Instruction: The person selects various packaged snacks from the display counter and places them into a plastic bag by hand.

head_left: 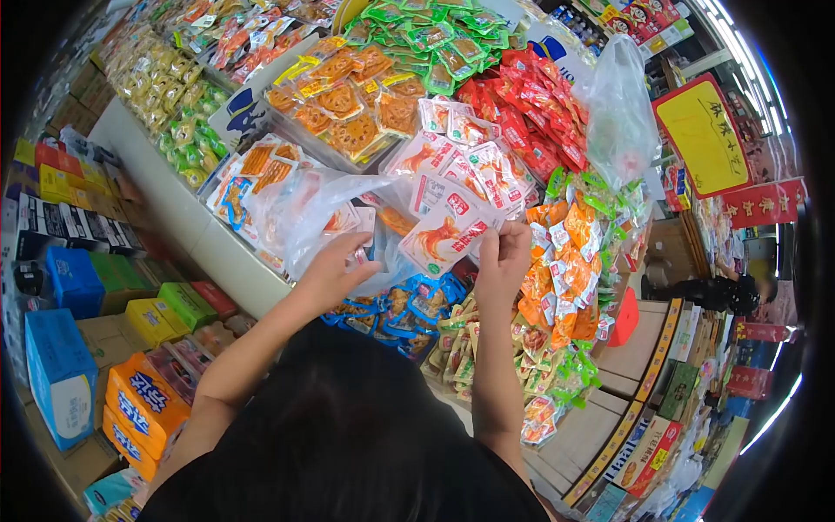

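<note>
My right hand (504, 252) pinches the right edge of a white and pink snack packet (445, 233) with a red and orange picture. Left of it, my left hand (335, 271) has its thumb and fingers closed on a clear plastic bag (311, 209), whose mouth gapes toward the packet. The packet overlaps the bag's right side. Behind both hands lies a pile of similar pink and white packets (500, 165). Blue packets (409, 309) are below the bag, and orange packets (570, 261) lie to the right of my right hand.
Red packets (531, 104), green packets (444, 35) and a tray of orange-brown packs (348, 100) fill the display's far side. A plastic bag (619, 113) hangs at the right beside a yellow sign (703, 135). Boxes (61, 374) stand on the left. Further right is a person (735, 293).
</note>
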The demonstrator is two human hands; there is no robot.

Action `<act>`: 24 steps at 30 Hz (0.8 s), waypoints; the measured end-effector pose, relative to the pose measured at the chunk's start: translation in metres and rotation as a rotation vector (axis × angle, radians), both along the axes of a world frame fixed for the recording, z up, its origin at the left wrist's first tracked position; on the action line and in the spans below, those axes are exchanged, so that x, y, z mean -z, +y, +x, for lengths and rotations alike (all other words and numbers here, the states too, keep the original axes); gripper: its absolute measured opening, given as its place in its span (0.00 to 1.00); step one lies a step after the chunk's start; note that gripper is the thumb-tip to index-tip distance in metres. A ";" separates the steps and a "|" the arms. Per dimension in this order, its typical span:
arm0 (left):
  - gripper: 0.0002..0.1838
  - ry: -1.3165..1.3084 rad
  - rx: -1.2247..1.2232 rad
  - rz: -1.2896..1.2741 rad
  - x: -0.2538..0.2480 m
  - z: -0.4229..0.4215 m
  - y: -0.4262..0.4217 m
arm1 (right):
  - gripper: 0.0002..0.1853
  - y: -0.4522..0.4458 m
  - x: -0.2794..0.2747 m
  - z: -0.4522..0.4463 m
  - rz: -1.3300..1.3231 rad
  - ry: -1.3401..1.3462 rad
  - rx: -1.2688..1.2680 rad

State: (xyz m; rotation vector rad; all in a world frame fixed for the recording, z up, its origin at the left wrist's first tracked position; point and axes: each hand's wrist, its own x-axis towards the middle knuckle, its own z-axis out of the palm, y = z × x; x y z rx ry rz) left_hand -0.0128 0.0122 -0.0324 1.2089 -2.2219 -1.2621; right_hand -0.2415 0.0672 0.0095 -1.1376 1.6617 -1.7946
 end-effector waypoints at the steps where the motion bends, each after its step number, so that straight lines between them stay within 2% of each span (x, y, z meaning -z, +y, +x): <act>1: 0.34 0.205 0.000 0.208 -0.001 -0.008 0.002 | 0.05 0.003 -0.002 0.008 -0.024 0.052 0.032; 2: 0.32 0.412 -0.001 0.416 -0.001 -0.015 0.005 | 0.05 0.009 -0.006 0.020 -0.019 0.102 0.014; 3: 0.32 0.411 -0.006 0.415 -0.002 -0.022 0.007 | 0.05 0.014 -0.010 0.023 0.000 0.536 -0.028; 5: 0.28 1.004 -0.149 1.304 -0.002 -0.035 0.009 | 0.08 0.018 -0.001 0.036 -0.078 0.728 -0.240; 6: 0.28 1.007 -0.151 1.304 -0.002 -0.039 0.008 | 0.10 0.020 -0.001 0.046 -0.119 0.844 -0.342; 8: 0.26 1.163 -0.176 1.500 -0.002 -0.044 0.003 | 0.11 0.025 0.012 0.064 -0.139 0.863 -0.407; 13: 0.22 1.096 -0.210 1.416 0.026 -0.045 0.005 | 0.10 0.035 0.015 0.057 -0.068 0.802 -0.504; 16: 0.20 1.060 -0.245 1.411 0.025 -0.041 0.005 | 0.11 0.034 0.018 0.036 -0.026 0.733 -0.261; 17: 0.19 1.026 -0.261 1.415 0.024 -0.039 0.006 | 0.11 0.033 0.023 0.031 -0.027 0.734 -0.261; 19: 0.19 1.002 -0.255 1.381 0.019 -0.040 0.012 | 0.12 0.032 0.035 0.022 0.248 0.393 -0.120; 21: 0.19 0.978 -0.245 1.349 0.020 -0.041 0.018 | 0.12 0.033 0.040 0.019 0.257 0.350 -0.210; 23: 0.20 0.855 -0.190 1.280 0.033 -0.038 0.024 | 0.12 0.038 0.044 0.026 0.397 0.106 -0.261; 24: 0.21 0.822 -0.200 1.264 0.038 -0.040 0.027 | 0.11 0.041 0.051 0.024 0.395 0.152 -0.263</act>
